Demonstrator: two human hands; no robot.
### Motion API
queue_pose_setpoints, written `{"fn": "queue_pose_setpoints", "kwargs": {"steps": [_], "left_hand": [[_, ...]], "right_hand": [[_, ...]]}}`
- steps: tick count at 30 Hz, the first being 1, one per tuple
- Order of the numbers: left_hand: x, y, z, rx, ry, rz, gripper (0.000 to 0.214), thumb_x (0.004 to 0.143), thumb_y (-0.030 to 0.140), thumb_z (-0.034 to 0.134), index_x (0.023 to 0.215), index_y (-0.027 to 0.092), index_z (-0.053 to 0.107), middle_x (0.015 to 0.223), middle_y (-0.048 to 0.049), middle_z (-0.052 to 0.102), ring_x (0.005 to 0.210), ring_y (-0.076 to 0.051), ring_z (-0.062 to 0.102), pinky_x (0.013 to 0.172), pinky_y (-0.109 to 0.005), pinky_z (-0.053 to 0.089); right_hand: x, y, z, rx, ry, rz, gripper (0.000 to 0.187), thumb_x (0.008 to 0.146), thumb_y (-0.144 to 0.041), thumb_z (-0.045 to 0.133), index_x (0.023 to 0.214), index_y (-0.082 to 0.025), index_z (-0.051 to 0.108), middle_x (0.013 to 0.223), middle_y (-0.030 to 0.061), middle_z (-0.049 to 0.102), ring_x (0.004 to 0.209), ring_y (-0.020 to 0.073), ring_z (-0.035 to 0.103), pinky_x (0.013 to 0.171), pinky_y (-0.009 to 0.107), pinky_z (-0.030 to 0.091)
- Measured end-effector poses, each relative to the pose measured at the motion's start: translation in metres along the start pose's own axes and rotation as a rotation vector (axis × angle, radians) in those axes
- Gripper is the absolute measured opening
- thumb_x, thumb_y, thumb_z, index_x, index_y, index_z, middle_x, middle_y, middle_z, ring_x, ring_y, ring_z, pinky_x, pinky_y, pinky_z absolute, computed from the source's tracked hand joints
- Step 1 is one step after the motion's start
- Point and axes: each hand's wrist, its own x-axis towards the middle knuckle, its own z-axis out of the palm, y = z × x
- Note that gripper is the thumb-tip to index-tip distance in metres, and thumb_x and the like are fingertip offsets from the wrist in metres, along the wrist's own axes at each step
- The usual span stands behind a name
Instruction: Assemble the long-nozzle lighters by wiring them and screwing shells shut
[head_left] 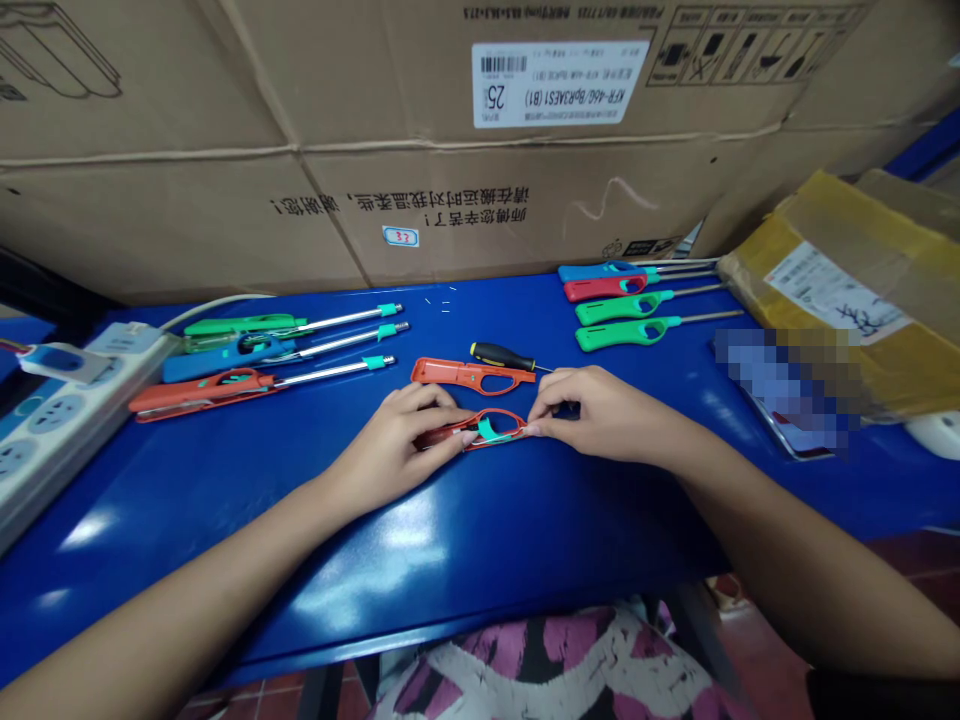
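Note:
On the blue table [465, 520] my left hand [401, 440] and my right hand [592, 410] both pinch a red lighter body [491, 430] with a teal trigger, lying flat between them. My left fingers are wrapped over its left end; my right fingertips press on its right end. Just behind it lies a separate orange-red shell half [469, 374] and a black-and-yellow screwdriver [501, 356].
Three long-nozzle lighters [285, 350], green, blue and red, lie at the left. Several more lighters [637, 300] lie at the back right. A white power strip [52, 410] sits at far left, cardboard boxes [450, 150] stand behind, and a taped parcel [847, 290] is on the right.

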Motion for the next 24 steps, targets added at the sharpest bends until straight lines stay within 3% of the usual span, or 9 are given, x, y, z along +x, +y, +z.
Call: {"fn": "queue_pose_setpoints", "kwargs": {"steps": [6, 13, 19, 24], "left_hand": [[0.0, -0.001, 0.003, 0.028, 0.015, 0.002, 0.028, 0.102, 0.026, 0.053, 0.121, 0.019, 0.071, 0.1, -0.0069, 0.066, 0.095, -0.019, 0.061, 0.085, -0.035, 0.049], [-0.003, -0.003, -0.01, 0.048, 0.03, 0.042, 0.029, 0.096, 0.022, 0.059, 0.122, 0.019, 0.07, 0.107, -0.0082, 0.068, 0.098, -0.021, 0.062, 0.087, -0.037, 0.051], [-0.003, -0.007, -0.016, 0.041, -0.008, 0.047, 0.029, 0.094, 0.018, 0.056, 0.119, 0.018, 0.071, 0.106, -0.008, 0.071, 0.094, -0.02, 0.063, 0.086, -0.038, 0.053], [-0.002, -0.006, -0.016, 0.012, -0.066, 0.029, 0.029, 0.097, 0.018, 0.053, 0.119, 0.019, 0.071, 0.105, -0.0078, 0.068, 0.097, -0.02, 0.062, 0.09, -0.039, 0.052]], "right_hand": [[0.002, 0.008, -0.001, 0.011, -0.005, 0.024, 0.01, 0.087, -0.02, 0.069, 0.082, -0.02, 0.077, 0.082, 0.0034, 0.075, 0.08, 0.0178, 0.065, 0.076, 0.031, 0.047], [0.002, 0.014, -0.006, -0.08, 0.065, -0.085, 0.001, 0.085, -0.019, 0.072, 0.084, -0.019, 0.073, 0.09, 0.0047, 0.069, 0.088, 0.0192, 0.062, 0.08, 0.032, 0.046], [0.005, 0.006, 0.013, -0.113, 0.236, -0.246, 0.01, 0.092, -0.027, 0.068, 0.085, -0.019, 0.068, 0.088, 0.0036, 0.068, 0.089, 0.019, 0.059, 0.084, 0.035, 0.044], [0.009, 0.008, 0.024, -0.214, 0.162, -0.207, 0.01, 0.092, -0.025, 0.069, 0.083, -0.02, 0.068, 0.093, 0.003, 0.067, 0.094, 0.0203, 0.058, 0.086, 0.037, 0.039]]}}
